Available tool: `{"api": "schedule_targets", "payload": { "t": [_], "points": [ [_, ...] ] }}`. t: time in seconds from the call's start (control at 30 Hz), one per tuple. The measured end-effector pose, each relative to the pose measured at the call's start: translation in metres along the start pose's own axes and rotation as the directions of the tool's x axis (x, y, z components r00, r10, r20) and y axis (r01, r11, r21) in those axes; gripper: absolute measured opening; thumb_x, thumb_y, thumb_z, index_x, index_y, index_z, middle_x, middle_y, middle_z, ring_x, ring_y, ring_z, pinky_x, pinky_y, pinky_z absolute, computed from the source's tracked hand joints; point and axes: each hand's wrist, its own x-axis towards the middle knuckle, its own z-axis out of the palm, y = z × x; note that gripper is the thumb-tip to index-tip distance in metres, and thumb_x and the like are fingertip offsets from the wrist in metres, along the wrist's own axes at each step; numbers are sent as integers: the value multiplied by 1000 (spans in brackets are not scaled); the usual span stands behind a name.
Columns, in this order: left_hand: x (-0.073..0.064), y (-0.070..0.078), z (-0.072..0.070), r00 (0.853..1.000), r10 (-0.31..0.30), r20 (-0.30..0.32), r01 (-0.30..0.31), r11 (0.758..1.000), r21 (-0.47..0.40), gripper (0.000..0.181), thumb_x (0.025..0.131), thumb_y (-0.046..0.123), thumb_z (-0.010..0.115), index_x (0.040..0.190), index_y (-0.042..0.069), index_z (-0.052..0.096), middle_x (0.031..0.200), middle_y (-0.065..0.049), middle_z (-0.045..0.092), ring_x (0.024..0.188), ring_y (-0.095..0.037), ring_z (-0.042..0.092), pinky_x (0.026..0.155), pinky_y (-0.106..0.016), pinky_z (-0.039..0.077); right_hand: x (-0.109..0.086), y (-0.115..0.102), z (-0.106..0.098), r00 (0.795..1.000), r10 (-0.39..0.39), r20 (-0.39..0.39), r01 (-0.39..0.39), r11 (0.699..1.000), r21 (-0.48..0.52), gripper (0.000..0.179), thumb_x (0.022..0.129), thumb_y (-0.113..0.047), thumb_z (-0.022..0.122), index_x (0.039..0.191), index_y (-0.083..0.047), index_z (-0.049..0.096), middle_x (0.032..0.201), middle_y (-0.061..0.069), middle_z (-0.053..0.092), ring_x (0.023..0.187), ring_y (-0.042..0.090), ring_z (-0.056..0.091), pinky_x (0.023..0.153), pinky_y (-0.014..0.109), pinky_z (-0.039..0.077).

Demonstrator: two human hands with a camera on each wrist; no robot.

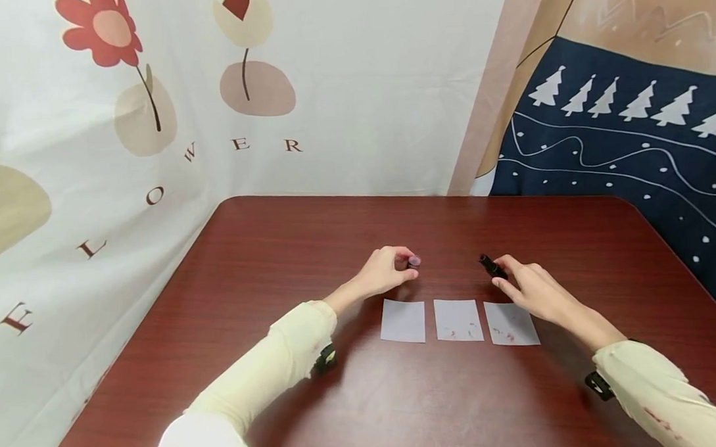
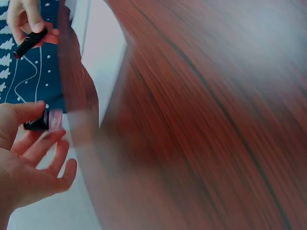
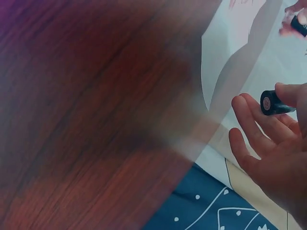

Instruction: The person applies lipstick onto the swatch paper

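My left hand [image 1: 383,272] pinches a short black cylinder with a clear, pinkish-purple end [image 1: 414,261] between thumb and fingers, above the table. In the left wrist view that cylinder [image 2: 44,120] lies sideways in the pinch, the other fingers loosely bent. To the right, my right hand [image 1: 536,288] grips a longer slim black tube [image 1: 491,266], its far end tilted up and left. A small round pinkish label shows on the tube's end [image 3: 266,103] in the right wrist view. The two pieces are apart.
Three white paper squares lie in a row nearer me: a plain left one [image 1: 403,322], a middle one [image 1: 458,315] and a right one [image 1: 511,317], the last two with small reddish marks. The dark red wooden table [image 1: 288,252] meets a flower-printed cloth [image 1: 366,105] behind.
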Motion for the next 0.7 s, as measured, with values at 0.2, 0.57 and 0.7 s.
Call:
{"api": "schedule_targets", "payload": {
  "t": [0.2,0.57,0.7],
  "points": [
    [21,8,18,991,-135,8,135,988,-77,26,76,18,77,101,10,73,93,1,66,84,-10,61,74,-23,45,1,-3,2,1000,19,2,-19,1000,13,29,89,-8,62,113,5,52,89,17,67,79,27,64,59,35,48],
    [20,1,30,980,-193,36,196,977,-90,40,72,13,80,108,2,68,86,-3,70,72,-7,64,69,-19,47,5,-7,5,1000,8,17,-8,1000,13,30,88,-9,64,113,3,52,84,10,65,69,17,58,55,29,44],
    [15,8,17,984,-177,6,177,978,-112,66,74,23,79,129,-2,52,110,-12,63,88,-16,64,79,-25,46,8,-9,3,1000,5,-1,-5,999,39,30,89,-14,63,113,2,53,87,9,64,71,17,56,55,28,44]
  ]
}}
